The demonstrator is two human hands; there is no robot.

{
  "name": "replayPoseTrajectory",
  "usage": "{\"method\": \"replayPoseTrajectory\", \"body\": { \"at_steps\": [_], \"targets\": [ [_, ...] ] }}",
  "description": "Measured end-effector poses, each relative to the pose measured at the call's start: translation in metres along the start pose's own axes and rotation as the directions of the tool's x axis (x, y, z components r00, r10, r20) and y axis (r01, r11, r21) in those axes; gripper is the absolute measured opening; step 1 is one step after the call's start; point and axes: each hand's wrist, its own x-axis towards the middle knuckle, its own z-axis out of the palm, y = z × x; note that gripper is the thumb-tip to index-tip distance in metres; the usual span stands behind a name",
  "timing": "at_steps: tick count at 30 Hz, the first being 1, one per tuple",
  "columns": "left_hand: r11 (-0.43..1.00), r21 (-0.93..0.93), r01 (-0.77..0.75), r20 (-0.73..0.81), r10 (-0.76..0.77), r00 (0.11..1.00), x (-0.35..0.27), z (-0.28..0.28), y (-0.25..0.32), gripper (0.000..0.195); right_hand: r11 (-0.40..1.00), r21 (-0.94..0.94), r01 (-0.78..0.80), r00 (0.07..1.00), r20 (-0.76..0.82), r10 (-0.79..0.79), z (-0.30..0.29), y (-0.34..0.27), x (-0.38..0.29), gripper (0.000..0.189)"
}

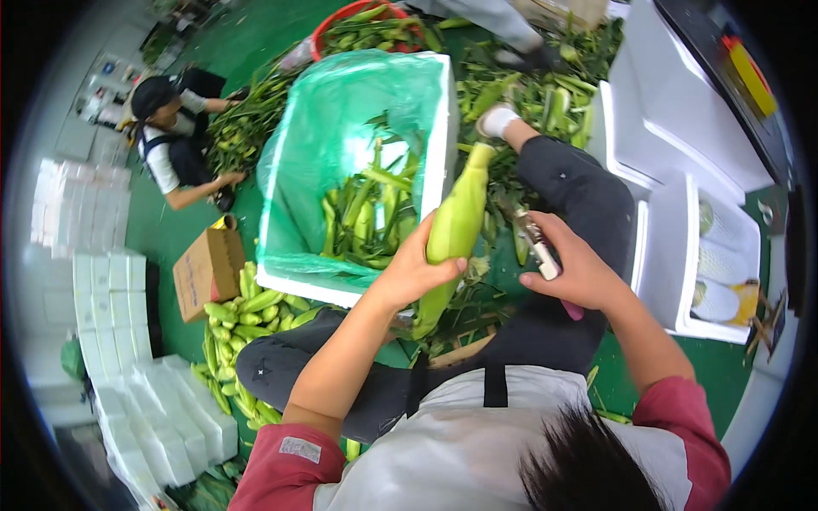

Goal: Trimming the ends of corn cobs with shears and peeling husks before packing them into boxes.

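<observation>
An ear of corn in its green husk (455,223) is gripped around its middle by my left hand (415,262), its cut stem end pointing up and away from me. To the right, my right hand (572,265) holds hand pruners (537,246), with metal blades pointing away from me and a pink handle end showing below the palm. The blades are apart from the ear. Beyond my left hand stands a white foam box (444,128) lined with green plastic film (307,140), with husk pieces and leaves inside.
Husked ears (255,313) lie piled left of my knee, near a cardboard box (208,274). A co-worker (169,134) crouches by leafy stalks at left. Cut leaves cover the floor around my foot. Foam boxes (664,255) stand at right; a red tub (319,38) is beyond.
</observation>
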Motion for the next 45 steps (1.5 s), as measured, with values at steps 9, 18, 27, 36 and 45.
{"method": "replayPoseTrajectory", "body": {
  "at_steps": [9,18,27,36,45],
  "targets": [
    [0.982,0.14,0.123,0.272,-0.158,0.949,-0.011,0.012,-0.001,0.073,0.905,-0.281,0.32,0.945,0.158,-0.286,-0.029,0.012,-0.003,0.06],
    [0.937,0.314,0.154,0.021,-0.169,0.985,-0.032,0.01,-0.011,0.067,0.96,0.068,-0.271,0.963,0.016,0.27,0.003,0.036,-0.032,0.036],
    [0.808,-0.537,0.243,0.101,-0.224,0.969,-0.038,0.032,-0.035,0.074,0.01,0.989,-0.147,0.955,0.139,0.263,0.033,0.034,-0.009,0.021],
    [0.786,-0.543,0.296,-0.111,-0.417,0.902,-0.019,0.042,-0.029,0.064,0.9,0.427,0.094,0.976,-0.218,0.001,0.083,0.012,-0.007,0.047],
    [0.708,-0.525,0.472,-0.039,-0.574,0.818,-0.05,0.024,-0.028,0.079,0.95,0.203,0.237,0.95,-0.251,-0.184,0.094,0.011,0.025,0.035]
  ]
}}
